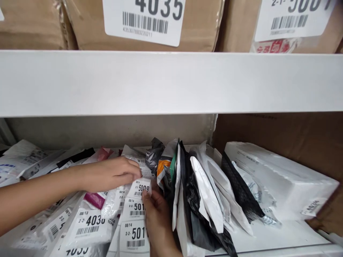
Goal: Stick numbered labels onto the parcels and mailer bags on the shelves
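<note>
My left hand [115,174] reaches in from the left over a row of packets, its fingers bent and pressed together. The fingertips are at the top edge of a white piece marked 5009 [139,188]; what they pinch is hidden. My right hand [159,217] comes up from below, thumb lying on the 5009 piece and fingers behind it, holding it. Beneath it, white labels [135,233] dated 08/14 overlap in a line; whether they sit on separate packets I cannot tell. Left of them lies a clear plastic packet [89,228] labelled 4030.
Black and white mailer bags [206,192] lean upright to the right of my right hand. Beyond them is a white box [278,178] beside a brown cardboard panel [284,139]. Overhead, a white shelf beam [171,82] crosses the view, with labelled cartons [88,25] above it.
</note>
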The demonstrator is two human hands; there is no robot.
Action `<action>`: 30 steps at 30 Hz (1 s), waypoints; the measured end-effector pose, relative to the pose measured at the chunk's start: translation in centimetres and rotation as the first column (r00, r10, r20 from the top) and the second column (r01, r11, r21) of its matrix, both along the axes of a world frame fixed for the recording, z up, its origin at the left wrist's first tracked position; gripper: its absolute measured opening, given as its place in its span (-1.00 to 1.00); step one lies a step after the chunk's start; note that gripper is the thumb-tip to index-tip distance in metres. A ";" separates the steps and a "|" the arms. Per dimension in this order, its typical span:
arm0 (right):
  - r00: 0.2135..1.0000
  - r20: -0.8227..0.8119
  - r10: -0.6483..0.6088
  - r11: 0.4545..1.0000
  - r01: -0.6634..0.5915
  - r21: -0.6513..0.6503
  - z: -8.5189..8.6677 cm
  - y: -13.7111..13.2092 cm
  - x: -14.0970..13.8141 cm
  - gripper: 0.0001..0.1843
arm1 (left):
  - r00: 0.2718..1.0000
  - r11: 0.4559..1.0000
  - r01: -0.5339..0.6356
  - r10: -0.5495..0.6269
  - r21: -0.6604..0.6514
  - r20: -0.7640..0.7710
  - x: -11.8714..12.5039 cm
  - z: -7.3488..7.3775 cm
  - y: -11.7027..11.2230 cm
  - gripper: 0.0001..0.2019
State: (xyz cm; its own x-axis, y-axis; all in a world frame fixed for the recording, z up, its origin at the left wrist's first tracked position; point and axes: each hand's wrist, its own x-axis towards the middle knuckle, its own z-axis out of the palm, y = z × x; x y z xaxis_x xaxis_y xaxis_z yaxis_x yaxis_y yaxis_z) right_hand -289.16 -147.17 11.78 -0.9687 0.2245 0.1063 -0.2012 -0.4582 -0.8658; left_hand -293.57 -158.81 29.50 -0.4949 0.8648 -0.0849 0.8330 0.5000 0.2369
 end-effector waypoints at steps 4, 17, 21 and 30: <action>0.998 0.058 -0.016 0.999 0.014 0.031 -0.2 0.5 -0.1 -0.59 | 0.993 0.998 -0.067 0.068 0.013 -0.093 -0.9 -1.1 0.2 -0.82; 0.991 0.066 0.120 0.990 -0.115 -0.077 1.0 0.7 1.9 -0.53 | 0.939 0.989 -0.149 0.148 0.021 -0.310 -1.3 -2.8 0.6 -0.80; 0.992 0.094 0.084 0.995 -0.080 -0.051 0.4 0.5 2.1 -0.50 | 0.935 0.988 -0.153 0.151 0.020 -0.320 -1.5 -3.1 0.5 -0.81; 0.994 0.097 0.052 0.993 -0.061 0.098 0.4 1.2 2.0 -0.53 | 0.934 0.985 -0.174 0.167 0.004 -0.315 -1.3 -3.2 0.5 -0.83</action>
State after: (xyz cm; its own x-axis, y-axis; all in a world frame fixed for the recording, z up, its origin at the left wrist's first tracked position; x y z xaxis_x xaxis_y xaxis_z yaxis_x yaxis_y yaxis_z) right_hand -287.12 -145.94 12.14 -0.9862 0.1621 0.0331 -0.0927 -0.3758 -0.9221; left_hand -294.84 -158.34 26.27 -0.6397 0.7646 0.0785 0.7647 0.6434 -0.0356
